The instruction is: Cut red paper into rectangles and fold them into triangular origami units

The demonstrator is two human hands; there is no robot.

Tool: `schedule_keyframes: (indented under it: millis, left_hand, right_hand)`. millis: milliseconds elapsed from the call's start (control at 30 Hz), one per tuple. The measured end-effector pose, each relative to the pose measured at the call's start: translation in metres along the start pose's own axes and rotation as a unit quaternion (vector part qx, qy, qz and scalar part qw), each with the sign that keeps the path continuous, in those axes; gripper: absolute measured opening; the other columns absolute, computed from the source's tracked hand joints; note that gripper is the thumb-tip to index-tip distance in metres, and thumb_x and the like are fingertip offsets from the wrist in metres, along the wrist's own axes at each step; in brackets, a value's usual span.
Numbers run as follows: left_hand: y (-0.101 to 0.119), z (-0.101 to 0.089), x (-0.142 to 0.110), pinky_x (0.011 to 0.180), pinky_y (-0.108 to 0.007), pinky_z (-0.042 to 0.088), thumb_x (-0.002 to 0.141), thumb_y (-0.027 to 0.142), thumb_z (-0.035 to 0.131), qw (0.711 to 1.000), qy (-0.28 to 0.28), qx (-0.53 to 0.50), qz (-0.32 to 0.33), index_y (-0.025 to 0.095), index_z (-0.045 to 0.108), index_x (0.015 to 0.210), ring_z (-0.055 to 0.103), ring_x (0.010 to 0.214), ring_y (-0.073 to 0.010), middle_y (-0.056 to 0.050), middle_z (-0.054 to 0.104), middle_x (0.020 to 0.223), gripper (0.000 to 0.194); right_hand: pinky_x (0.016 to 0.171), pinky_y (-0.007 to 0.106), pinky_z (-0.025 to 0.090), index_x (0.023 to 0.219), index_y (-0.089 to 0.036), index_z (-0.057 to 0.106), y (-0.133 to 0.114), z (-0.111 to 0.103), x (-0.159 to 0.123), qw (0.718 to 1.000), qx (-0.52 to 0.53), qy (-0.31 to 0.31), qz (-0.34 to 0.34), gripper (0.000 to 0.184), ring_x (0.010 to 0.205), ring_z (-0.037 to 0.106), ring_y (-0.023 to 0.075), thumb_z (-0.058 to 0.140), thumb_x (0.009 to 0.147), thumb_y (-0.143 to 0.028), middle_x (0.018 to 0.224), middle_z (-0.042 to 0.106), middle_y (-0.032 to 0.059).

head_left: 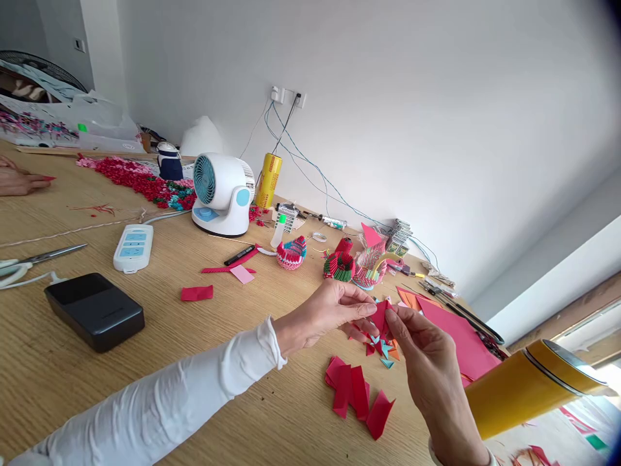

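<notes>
Paper (pixel 381 318), red and folded small, sits up in the air between my two hands, over the table (pixel 272 414), as seen from my head. It looks a bit longer up and down than across, with its broader part at the top and a narrower end pointing down; the finer folds are too small to tell. My left hand (pixel 332 312) comes in from the left, thumb and forefinger pinching its left edge, the other fingers loosely curved below. My right hand (pixel 429 353) pinches the upper right corner between thumb and forefinger, so the piece lies between both sets of fingertips, its lower end free of my thumbs.

Nearer me, under my hands, red strips (pixel 359 396) lie overlapping on the wood. Small folded pieces (pixel 387 348), blue and orange among them, are scattered just behind. A red sheet (pixel 456 333) and a yellow bottle (pixel 526 385) are to my right.
</notes>
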State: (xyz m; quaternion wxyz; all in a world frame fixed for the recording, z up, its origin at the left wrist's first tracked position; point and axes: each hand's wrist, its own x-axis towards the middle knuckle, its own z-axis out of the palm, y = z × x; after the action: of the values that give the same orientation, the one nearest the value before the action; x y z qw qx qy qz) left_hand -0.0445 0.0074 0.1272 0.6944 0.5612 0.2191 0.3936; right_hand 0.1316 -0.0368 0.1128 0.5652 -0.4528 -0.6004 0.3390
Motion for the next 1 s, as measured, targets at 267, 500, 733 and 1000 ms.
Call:
schedule_keyframes:
  millis: [267,500,733,1000]
  left_hand:
    - [-0.007,0.002,0.003,0.060,-0.027,0.056,0.080,0.036,0.071,0.998,0.018,0.031,0.058,0.014,0.058,0.090,0.069,0.068,-0.0165,-0.003,0.066,0.078,0.027]
    - [-0.010,0.005,0.002,0.053,-0.024,0.051,0.085,0.039,0.062,0.958,0.091,0.246,0.117,0.015,0.066,0.095,0.066,0.058,-0.0167,-0.002,0.066,0.063,0.026]
    - [-0.008,0.011,-0.001,0.057,-0.025,0.052,0.076,0.047,0.071,0.931,0.111,0.320,0.137,0.014,0.068,0.108,0.068,0.065,-0.0181,-0.007,0.074,0.080,0.046]
    - [-0.010,0.006,0.001,0.064,-0.026,0.054,0.080,0.041,0.068,0.946,0.080,0.286,0.132,0.014,0.068,0.105,0.070,0.076,-0.0192,-0.008,0.074,0.089,0.036]
  right_hand:
    - [0.054,0.024,0.044,0.083,-0.019,0.072,-0.001,0.003,0.000,0.999,0.032,0.007,0.032,0.021,0.065,0.057,0.0158,0.074,0.078,-0.040,0.074,0.068,0.0036]
    - [0.049,0.025,0.043,0.086,-0.019,0.074,0.001,0.000,0.002,1.000,0.001,0.009,0.026,0.026,0.062,0.059,0.0174,0.071,0.080,-0.044,0.073,0.071,0.0055]
    - [0.051,0.025,0.048,0.083,-0.019,0.075,-0.002,0.001,0.002,1.000,-0.009,0.020,0.004,0.023,0.064,0.063,0.0177,0.072,0.079,-0.042,0.075,0.072,0.0056]
    - [0.057,0.029,0.051,0.085,-0.020,0.074,-0.005,0.003,0.000,0.995,-0.089,0.037,-0.026,0.023,0.068,0.066,0.0212,0.071,0.080,-0.042,0.078,0.074,0.0062]
